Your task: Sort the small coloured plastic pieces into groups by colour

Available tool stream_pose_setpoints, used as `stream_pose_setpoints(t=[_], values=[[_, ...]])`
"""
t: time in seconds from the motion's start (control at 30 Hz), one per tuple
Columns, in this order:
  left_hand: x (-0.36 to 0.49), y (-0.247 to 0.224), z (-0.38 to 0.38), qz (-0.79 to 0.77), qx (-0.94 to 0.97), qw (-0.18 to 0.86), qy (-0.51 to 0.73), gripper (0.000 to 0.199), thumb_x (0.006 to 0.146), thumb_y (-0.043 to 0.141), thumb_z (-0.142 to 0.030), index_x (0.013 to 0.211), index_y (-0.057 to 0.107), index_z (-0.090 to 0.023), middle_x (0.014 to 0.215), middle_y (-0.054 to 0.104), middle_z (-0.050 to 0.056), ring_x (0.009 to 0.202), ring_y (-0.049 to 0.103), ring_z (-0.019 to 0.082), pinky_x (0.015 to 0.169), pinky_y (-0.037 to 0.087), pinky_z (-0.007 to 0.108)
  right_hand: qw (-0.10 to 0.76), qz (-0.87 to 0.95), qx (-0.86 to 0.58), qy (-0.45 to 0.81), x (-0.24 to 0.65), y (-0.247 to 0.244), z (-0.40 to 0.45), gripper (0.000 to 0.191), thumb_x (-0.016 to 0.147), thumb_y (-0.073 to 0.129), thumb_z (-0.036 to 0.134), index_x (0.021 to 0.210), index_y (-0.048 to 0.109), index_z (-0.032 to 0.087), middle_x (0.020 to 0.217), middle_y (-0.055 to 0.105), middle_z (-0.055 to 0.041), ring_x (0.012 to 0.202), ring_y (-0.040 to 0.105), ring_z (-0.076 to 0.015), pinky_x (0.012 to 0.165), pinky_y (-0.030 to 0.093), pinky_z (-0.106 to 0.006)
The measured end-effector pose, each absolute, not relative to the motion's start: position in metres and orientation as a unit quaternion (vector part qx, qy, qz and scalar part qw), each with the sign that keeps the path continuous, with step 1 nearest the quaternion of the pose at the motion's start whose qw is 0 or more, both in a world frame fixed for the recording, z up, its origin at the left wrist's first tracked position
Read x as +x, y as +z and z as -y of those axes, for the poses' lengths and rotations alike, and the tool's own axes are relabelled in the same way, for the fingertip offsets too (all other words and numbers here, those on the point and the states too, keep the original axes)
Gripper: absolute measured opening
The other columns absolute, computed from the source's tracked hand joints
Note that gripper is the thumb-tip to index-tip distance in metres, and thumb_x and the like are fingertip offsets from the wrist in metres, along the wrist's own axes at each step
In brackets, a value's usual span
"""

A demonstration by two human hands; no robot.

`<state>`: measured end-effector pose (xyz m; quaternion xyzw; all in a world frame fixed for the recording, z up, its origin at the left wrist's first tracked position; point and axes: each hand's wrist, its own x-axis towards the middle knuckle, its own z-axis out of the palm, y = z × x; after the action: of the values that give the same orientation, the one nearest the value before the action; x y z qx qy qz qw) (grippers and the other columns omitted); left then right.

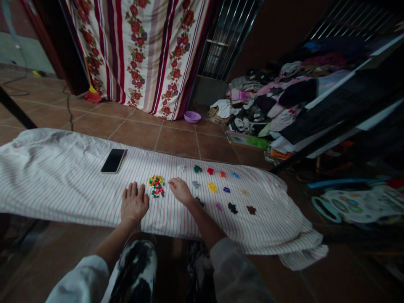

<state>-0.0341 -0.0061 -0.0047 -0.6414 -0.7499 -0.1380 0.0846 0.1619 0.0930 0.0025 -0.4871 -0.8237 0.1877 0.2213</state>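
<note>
A mixed pile of small bead-like pieces (157, 186), mostly yellow, red and green, lies on the striped cloth (82, 185). My left hand (135, 203) rests flat on the cloth at the pile's left, fingers stretched out. Just right of the pile is my right hand (180, 190), thumb and fingertips pinched together; whatever may be between them is too small to make out. Beyond it sit little single-colour groups, among them green pieces (197, 168), red pieces (210, 171), yellow pieces (212, 187) and brown pieces (251, 210). My right forearm partly covers a dark group (200, 202).
A phone (113, 161) lies on the cloth left of the pile. Past the far edge are a floral curtain (135, 54), a purple basin (192, 117) and a heap of clothes (268, 97). A dark bar (303, 153) slants up at the right.
</note>
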Motion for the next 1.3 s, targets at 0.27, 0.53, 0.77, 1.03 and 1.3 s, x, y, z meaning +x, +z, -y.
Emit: stream_pose_setpoints(t=[0.27, 0.53, 0.77, 1.03, 1.3], values=[[-0.035, -0.010, 0.005, 0.743, -0.642, 0.095, -0.162, 0.049, 0.086, 0.040, -0.034, 0.128, 0.053, -0.014, 0.138, 0.048, 0.021, 0.132, 0.039, 0.033, 0.107, 0.028, 0.048, 0.181, 0.809, -0.523, 0.198, 0.130, 0.007, -0.098, 0.019, 0.087, 0.051, 0.016, 0.097, 0.066, 0.020, 0.101, 0.063, -0.0048, 0.093, 0.058, -0.0140, 0.082, 0.042, -0.023], [-0.035, -0.011, 0.004, 0.744, -0.642, 0.099, -0.158, 0.049, 0.087, 0.039, -0.035, 0.128, 0.053, -0.014, 0.137, 0.048, 0.021, 0.132, 0.039, 0.034, 0.107, 0.029, 0.048, 0.157, 0.761, -0.602, 0.184, 0.112, 0.009, -0.098, 0.014, 0.084, 0.051, 0.017, 0.091, 0.063, 0.019, 0.095, 0.064, -0.0052, 0.090, 0.058, -0.0153, 0.080, 0.040, -0.025], [-0.035, -0.009, 0.005, 0.741, -0.645, 0.111, -0.152, 0.048, 0.087, 0.039, -0.034, 0.127, 0.054, -0.013, 0.136, 0.050, 0.021, 0.131, 0.040, 0.034, 0.106, 0.030, 0.048, 0.180, 0.753, -0.602, 0.194, 0.110, 0.004, -0.097, 0.016, 0.080, 0.053, 0.014, 0.093, 0.062, 0.019, 0.095, 0.063, -0.0049, 0.091, 0.057, -0.0149, 0.080, 0.041, -0.024], [-0.035, -0.006, 0.005, 0.744, -0.643, 0.104, -0.146, 0.048, 0.086, 0.039, -0.034, 0.127, 0.054, -0.014, 0.135, 0.051, 0.020, 0.131, 0.041, 0.033, 0.106, 0.030, 0.048, 0.234, 0.735, -0.597, 0.221, 0.117, -0.007, -0.097, 0.013, 0.079, 0.058, 0.020, 0.089, 0.066, 0.023, 0.089, 0.063, -0.0014, 0.080, 0.059, -0.0122, 0.076, 0.043, -0.022], [-0.035, -0.007, 0.006, 0.744, -0.645, 0.099, -0.146, 0.048, 0.086, 0.039, -0.034, 0.128, 0.053, -0.013, 0.136, 0.049, 0.021, 0.132, 0.039, 0.033, 0.107, 0.029, 0.048, 0.303, 0.733, -0.552, 0.257, 0.129, -0.007, -0.102, 0.010, 0.081, 0.059, 0.023, 0.089, 0.065, 0.023, 0.088, 0.064, 0.0000, 0.079, 0.060, -0.0118, 0.075, 0.046, -0.023]])
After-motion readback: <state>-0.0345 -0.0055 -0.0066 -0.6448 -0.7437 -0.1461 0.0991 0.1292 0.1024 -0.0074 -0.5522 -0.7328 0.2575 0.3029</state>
